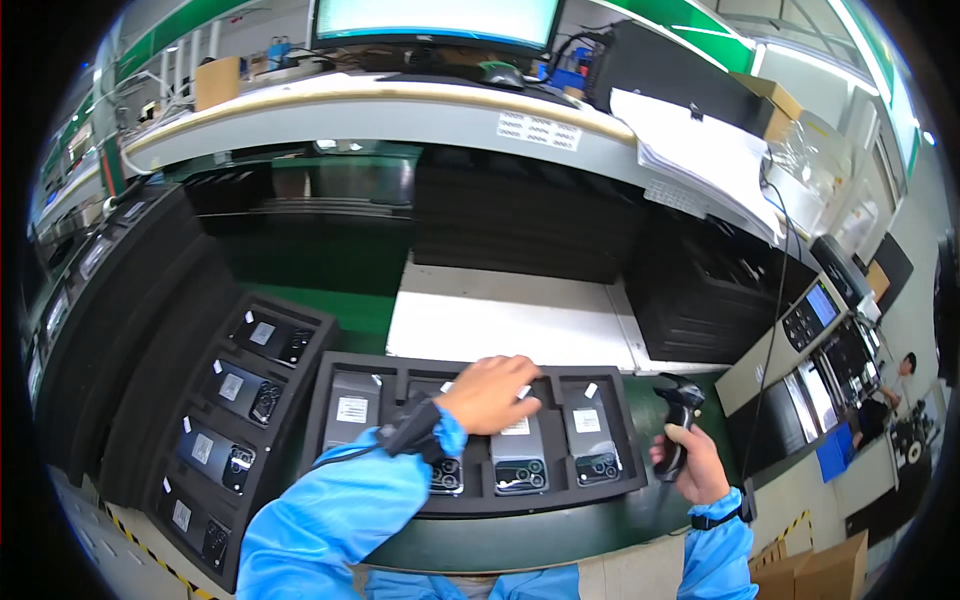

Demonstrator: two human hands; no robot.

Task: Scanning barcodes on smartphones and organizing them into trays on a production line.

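Note:
My left hand [490,394] reaches over the black foam tray [632,440] in front of me, its fingers stretched out and apart near the top of a dark phone [518,452]. Whether the fingertips touch the phone, I cannot tell. Beside it on the right lies another phone [586,428], with a white label and a small white tab. A further phone [352,400] sits at the tray's left end; my left sleeve partly covers it and the phone beside it. In my right hand [700,462] is a black handheld barcode scanner [680,398], held by its grip to the right of the tray.
At the left, a second foam tray [262,455] of phones tops a stack. More black trays [700,295] stand at the back right. Above is a shelf with a monitor [435,25], a mouse [502,74] and papers [700,150]. The scanner's cable hangs at the right, near a machine with a screen [822,303].

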